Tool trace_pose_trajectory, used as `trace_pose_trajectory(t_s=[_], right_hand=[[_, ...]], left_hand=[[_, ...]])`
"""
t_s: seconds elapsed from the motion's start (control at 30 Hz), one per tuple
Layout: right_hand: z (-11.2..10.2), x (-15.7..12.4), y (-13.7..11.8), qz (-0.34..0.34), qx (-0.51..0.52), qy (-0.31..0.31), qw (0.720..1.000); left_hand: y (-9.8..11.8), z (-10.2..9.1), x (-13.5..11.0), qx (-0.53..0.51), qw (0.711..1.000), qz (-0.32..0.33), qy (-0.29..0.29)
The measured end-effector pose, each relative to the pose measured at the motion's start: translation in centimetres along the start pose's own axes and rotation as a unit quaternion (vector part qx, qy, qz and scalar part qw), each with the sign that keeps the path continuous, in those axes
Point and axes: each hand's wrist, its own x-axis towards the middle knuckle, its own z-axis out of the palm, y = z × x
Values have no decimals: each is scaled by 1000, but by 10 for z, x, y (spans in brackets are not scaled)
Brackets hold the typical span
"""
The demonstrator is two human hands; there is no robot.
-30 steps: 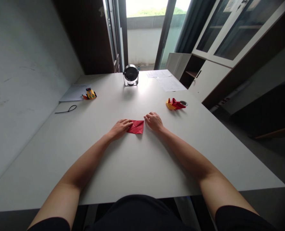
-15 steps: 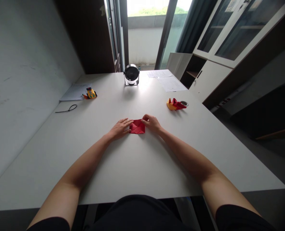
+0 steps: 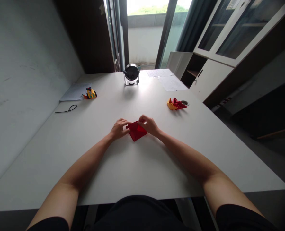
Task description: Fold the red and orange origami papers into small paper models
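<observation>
"In the head view, where is the red paper sitting?"

"It's sitting at the white table, between the left hand and the right hand, with 1 corner pointing toward the person. I'm not able to tell whether it's lying flat."

"How are the 2 hands holding it?"

"The left is curving partly open, its thumb and fingers holding the paper's left side. The right is pinching the far edge between thumb and bent fingers."

"What else is standing around?"

"On the right, an orange paper shape and a red paper shape are sitting side by side, a grey ring lying just beside them. On the left, a yellow toy is standing near a black cord."
</observation>
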Motion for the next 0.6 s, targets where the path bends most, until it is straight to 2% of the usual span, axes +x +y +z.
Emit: trace_pose_trajectory(t_s=[0.13, 0.27, 0.4, 0.6], right_hand=[[0, -2, -4, -18, -5, 8, 1000], [1, -3, -9, -19, -20, 4, 1000], [1, -3, -10, -17, -15, 9, 1000], [1, -1, -5, -11, 70, -5, 998]], left_hand=[[8, -2, 1, -61, 998, 6, -19], [9, 1, 1, -77, 997, -9, -26], [5, 3, 1, -78, 996, -39, 9], [2, 2, 1, -126, 987, -65, 74]])
